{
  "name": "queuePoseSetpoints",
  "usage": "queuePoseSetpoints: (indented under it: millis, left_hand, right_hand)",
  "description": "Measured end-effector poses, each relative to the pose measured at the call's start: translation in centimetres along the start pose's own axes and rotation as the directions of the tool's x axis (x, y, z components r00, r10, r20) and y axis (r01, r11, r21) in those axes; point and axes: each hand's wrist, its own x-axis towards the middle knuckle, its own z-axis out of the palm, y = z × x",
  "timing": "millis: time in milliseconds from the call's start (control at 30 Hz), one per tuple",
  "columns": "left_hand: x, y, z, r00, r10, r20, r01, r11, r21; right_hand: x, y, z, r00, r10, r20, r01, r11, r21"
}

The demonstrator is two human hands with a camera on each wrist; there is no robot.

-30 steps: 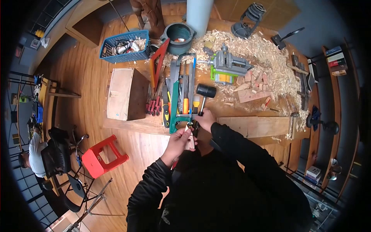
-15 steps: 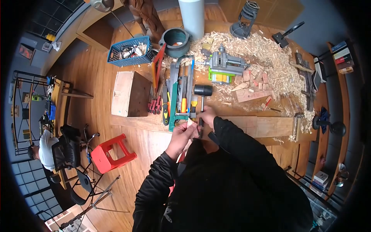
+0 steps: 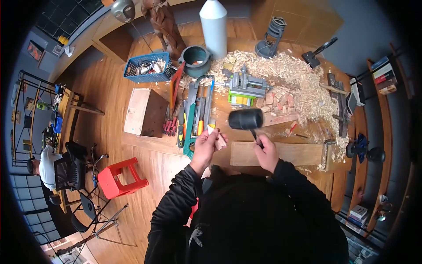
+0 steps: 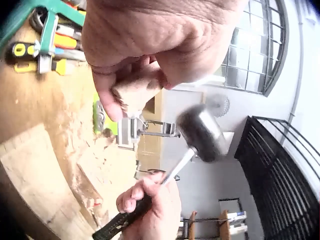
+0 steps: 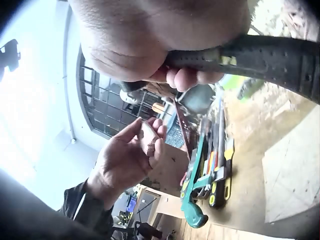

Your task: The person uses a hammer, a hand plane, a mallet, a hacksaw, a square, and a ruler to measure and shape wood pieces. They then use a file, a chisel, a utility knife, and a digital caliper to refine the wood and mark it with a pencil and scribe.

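My left hand [image 3: 203,149] holds a small pale wood piece [image 3: 220,141] between thumb and fingers, above the bench's front edge. In the left wrist view the wood piece [image 4: 137,92] shows a blunt end beyond the fingers. To its right, my right hand [image 3: 267,155] grips a black rubber mallet [image 3: 245,119] by its dark handle [image 5: 260,62]. The mallet's head is raised above the bench, slightly blurred, up and to the right of the wood piece. A green-handled hacksaw [image 3: 190,134] lies just beyond my left hand.
Files, chisels and a brush lie beside the hacksaw. A wooden box [image 3: 145,112] stands to their left. Behind are a grey vise [image 3: 248,83], wood offcuts [image 3: 277,102] and shavings [image 3: 303,83]. A flat board [image 3: 285,153] lies along the front edge. A red stool [image 3: 112,182] stands on the floor.
My right hand has picked the mallet up off the bench and moved right with it. My left hand keeps the wood piece, now turned so more of it shows.
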Motion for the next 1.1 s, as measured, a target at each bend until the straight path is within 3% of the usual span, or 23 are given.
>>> queuePoseSetpoints:
  millis: [67, 133, 167, 200, 267, 333, 400, 467, 533, 567, 600, 667, 700, 767, 800, 867, 900, 933, 1000, 1033, 1100]
  left_hand:
    - [1.1, -0.7, 1.6, 1.0, -0.013, 0.027, 0.016, 0.994, -0.109]
    - [1.6, -0.7, 3.9, 0.999, -0.037, 0.026, 0.038, 0.998, -0.043]
    - [1.7, -0.7, 5.7, 0.998, -0.047, -0.033, 0.046, 0.998, -0.033]
    - [1.9, -1.0, 6.9, 0.999, -0.047, -0.022, 0.047, 0.998, -0.033]
    - [2.1, -1.6, 9.1, 0.992, -0.111, -0.06, 0.104, 0.989, -0.108]
    - [2.1, -2.8, 10.9, 0.989, -0.13, -0.067, 0.118, 0.981, -0.156]
    - [2.3, -4.2, 12.3, 0.967, -0.251, -0.046, 0.234, 0.943, -0.236]
    - [2.5, -5.6, 13.5, 0.96, -0.28, -0.013, 0.269, 0.931, -0.246]
    - [2.4, -6.6, 14.7, 0.929, -0.353, -0.11, 0.311, 0.907, -0.283]
    - [2.1, -6.7, 15.1, 0.923, -0.375, -0.082, 0.331, 0.885, -0.326]
    - [1.8, -6.5, 15.3, 0.922, -0.378, -0.084, 0.333, 0.885, -0.327]
    - [1.6, -6.1, 15.4, 0.902, -0.4, -0.162, 0.346, 0.895, -0.283]
    - [1.7, -6.3, 14.9, 0.896, -0.412, -0.168, 0.356, 0.89, -0.286]
    - [2.3, -7.1, 13.9, 0.898, -0.428, -0.102, 0.385, 0.876, -0.29]
    - [2.6, -7.6, 13.1, 0.894, -0.437, -0.096, 0.394, 0.871, -0.292]
    - [3.3, -8.1, 12.0, 0.906, -0.42, 0.046, 0.416, 0.866, -0.277]
    - [3.5, -8.6, 12.3, 0.898, -0.433, -0.074, 0.396, 0.871, -0.29]
    - [3.7, -9.3, 12.2, 0.893, -0.444, -0.079, 0.405, 0.866, -0.294]
    - [4.2, -10.9, 11.5, 0.868, -0.484, -0.114, 0.42, 0.836, -0.353]
    - [3.9, -10.7, 11.6, 0.862, -0.495, -0.112, 0.431, 0.83, -0.355]
    - [3.2, -9.9, 11.5, 0.808, -0.585, -0.069, 0.545, 0.786, -0.291]
  right_hand:
    - [-1.6, -2.4, -2.2, 0.999, 0.002, -0.05, -0.005, 0.997, -0.074]
    - [-2.4, -4.5, -3.8, 0.965, -0.246, -0.086, 0.238, 0.967, -0.091]
    - [-3.6, -3.5, -5.0, 0.997, -0.064, -0.044, 0.064, 0.998, 0.015]
    - [-3.9, -3.5, -6.3, 0.996, -0.066, -0.052, 0.066, 0.998, 0.008]
    - [-4.5, -3.9, -8.5, 0.991, -0.073, 0.111, 0.082, 0.993, -0.082]
    - [-5.3, -3.6, -10.0, 0.987, -0.044, 0.157, 0.061, 0.993, -0.105]
    - [-6.1, -3.6, -11.0, 0.949, -0.03, 0.313, 0.07, 0.99, -0.12]
    - [-5.8, -4.4, -11.3, 0.947, -0.041, 0.319, 0.071, 0.994, -0.082]
    - [-5.6, -3.6, -11.3, 0.932, 0.055, 0.357, 0.012, 0.983, -0.184]
    - [-5.7, -3.0, -11.2, 0.913, 0.171, 0.371, -0.105, 0.976, -0.192]
    - [-6.0, -3.0, -11.0, 0.912, 0.173, 0.372, -0.107, 0.976, -0.191]
    - [-6.3, -3.2, -10.5, 0.957, -0.039, 0.289, 0.074, 0.991, -0.113]
    - [-6.5, -2.3, -10.4, 0.956, -0.026, 0.292, 0.061, 0.992, -0.11]
    - [-6.7, -0.6, -10.2, 0.93, 0.178, 0.322, -0.066, 0.942, -0.329]
    - [-7.0, -0.1, -10.2, 0.929, 0.188, 0.318, -0.076, 0.939, -0.335]
    - [-6.1, -1.4, -9.9, 0.965, 0.152, 0.216, -0.128, 0.984, -0.124]
    - [-5.8, -3.1, -10.1, 0.97, 0.107, 0.219, -0.081, 0.989, -0.122]
    - [-6.0, -2.5, -10.1, 0.968, 0.119, 0.223, -0.094, 0.988, -0.121]
    - [-6.7, -0.3, -10.2, 0.935, 0.112, 0.338, -0.008, 0.956, -0.293]
    - [-6.8, 0.5, -9.9, 0.934, 0.125, 0.335, -0.021, 0.955, -0.296]
    - [-6.7, 1.5, -9.5, 0.923, 0.227, 0.309, -0.184, 0.97, -0.162]
